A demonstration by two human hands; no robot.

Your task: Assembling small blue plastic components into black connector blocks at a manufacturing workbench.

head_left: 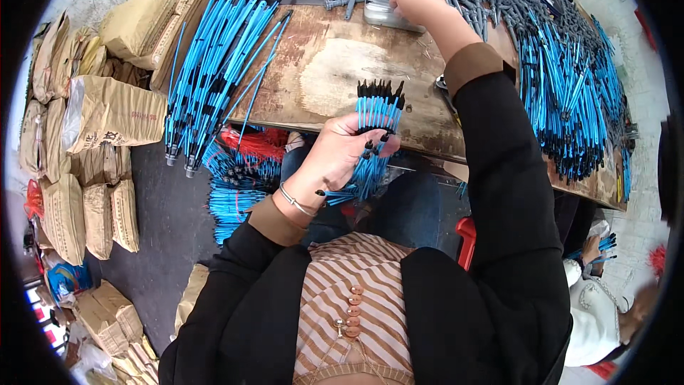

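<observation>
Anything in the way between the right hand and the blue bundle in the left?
Nothing visible: right hand is at the clear box, left hand holds the blue bundle, and worn wooden tabletop shows between.

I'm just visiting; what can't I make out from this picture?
All in the head view:
Whatever the right hand may hold: hidden by the hand itself.
Contents of the clear box: too small, partly behind that hand.
How many blue sticks the left hand grips: they overlap.
The co-worker at right: cut off by the dark rim.
</observation>
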